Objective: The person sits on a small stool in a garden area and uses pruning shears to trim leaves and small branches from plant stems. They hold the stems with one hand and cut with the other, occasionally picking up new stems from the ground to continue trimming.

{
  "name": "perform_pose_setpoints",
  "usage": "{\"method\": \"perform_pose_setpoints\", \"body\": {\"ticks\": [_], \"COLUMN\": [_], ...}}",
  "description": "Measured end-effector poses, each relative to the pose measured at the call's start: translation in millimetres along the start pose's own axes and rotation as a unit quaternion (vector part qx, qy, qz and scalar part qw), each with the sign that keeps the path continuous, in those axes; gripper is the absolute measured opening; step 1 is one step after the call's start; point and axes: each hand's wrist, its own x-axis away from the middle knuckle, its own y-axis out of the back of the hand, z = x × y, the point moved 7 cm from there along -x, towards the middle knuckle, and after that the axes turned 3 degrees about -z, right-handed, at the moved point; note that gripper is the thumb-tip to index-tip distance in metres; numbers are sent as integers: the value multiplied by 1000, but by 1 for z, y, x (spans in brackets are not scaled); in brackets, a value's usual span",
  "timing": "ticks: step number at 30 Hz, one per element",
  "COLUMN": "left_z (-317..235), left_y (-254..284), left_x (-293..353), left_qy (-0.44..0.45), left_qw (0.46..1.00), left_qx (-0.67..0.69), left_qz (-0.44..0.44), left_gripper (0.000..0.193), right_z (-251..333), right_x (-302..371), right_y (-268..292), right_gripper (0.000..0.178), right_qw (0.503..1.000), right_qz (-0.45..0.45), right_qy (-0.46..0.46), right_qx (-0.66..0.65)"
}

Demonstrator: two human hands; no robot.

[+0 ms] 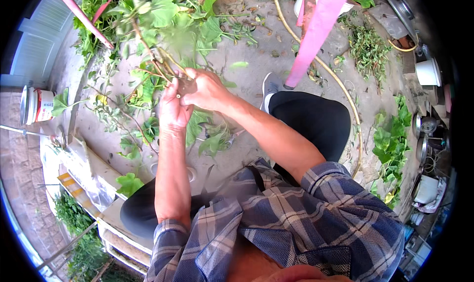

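Observation:
My left hand [174, 108] and my right hand [207, 89] meet in front of me, both closed round the lower ends of a bunch of leafy stems [157, 60]. The stems are thin and brownish, and they fan up and away to the far left. Their leafy tops are partly smeared by motion. Cut ends show beside my thumbs. Large green leaves [162, 13] and smaller sprigs lie on the ground beyond and beneath the bunch. How the stems are split between my two hands is hidden by the fingers.
A pink frame leg [318, 33] stands ahead, right of my hands. A yellowish hose [340, 82] curves along the ground. Leafy piles [368, 55] lie at the right, near pots and a white bucket [428, 72]. A paint bucket [39, 106] and a white shelf [123, 235] are at left.

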Motion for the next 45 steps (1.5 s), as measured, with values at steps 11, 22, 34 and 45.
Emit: {"method": "perform_pose_setpoints", "body": {"ticks": [11,22,34,45], "left_z": [-34,-61,-80,-51], "left_y": [-110,-71,-66,7], "left_x": [103,127,143,113], "left_qy": [-129,-183,-138,-31], "left_qw": [953,963,990,996], "left_qx": [-263,-177,-42,-81], "left_qz": [79,89,11,-25], "left_gripper": [39,37,59,50], "right_z": [82,69,129,116], "right_x": [21,43,82,268], "right_y": [20,66,113,379], "right_gripper": [26,22,23,23], "right_qw": [939,896,970,850], "right_qz": [-58,-25,-119,-441], "right_qy": [20,-105,50,105], "right_qx": [-339,-430,-208,-267]}}
